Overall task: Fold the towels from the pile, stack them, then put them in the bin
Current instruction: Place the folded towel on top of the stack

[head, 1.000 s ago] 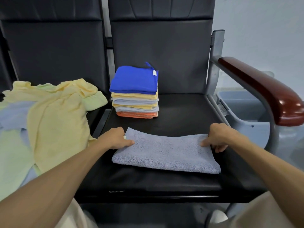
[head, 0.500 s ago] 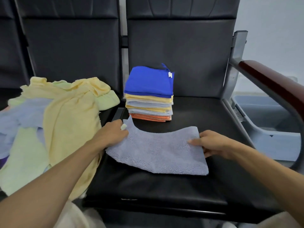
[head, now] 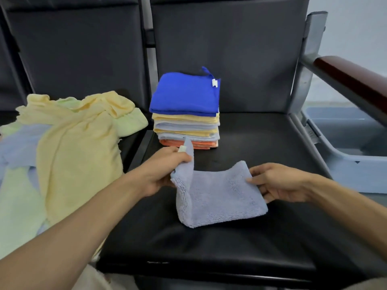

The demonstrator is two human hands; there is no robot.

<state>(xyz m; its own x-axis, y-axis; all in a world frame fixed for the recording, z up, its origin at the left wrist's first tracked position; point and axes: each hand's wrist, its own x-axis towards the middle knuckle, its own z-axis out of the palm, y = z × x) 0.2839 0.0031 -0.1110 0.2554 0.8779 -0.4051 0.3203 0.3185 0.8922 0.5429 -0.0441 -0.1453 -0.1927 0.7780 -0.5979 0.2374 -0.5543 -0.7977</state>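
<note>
- The grey-blue towel (head: 219, 197), spread wide and flat on the black seat (head: 261, 143) half a second ago, now buckles, with its left end raised and drawn inward.
- The left hand (head: 165, 170), lifted off the seat, pinches that raised corner with curled fingers.
- The right hand (head: 276, 183) pinches the towel's right edge, thumb on top.
- The folded stack (head: 186, 114) stands just behind the towel.
</note>
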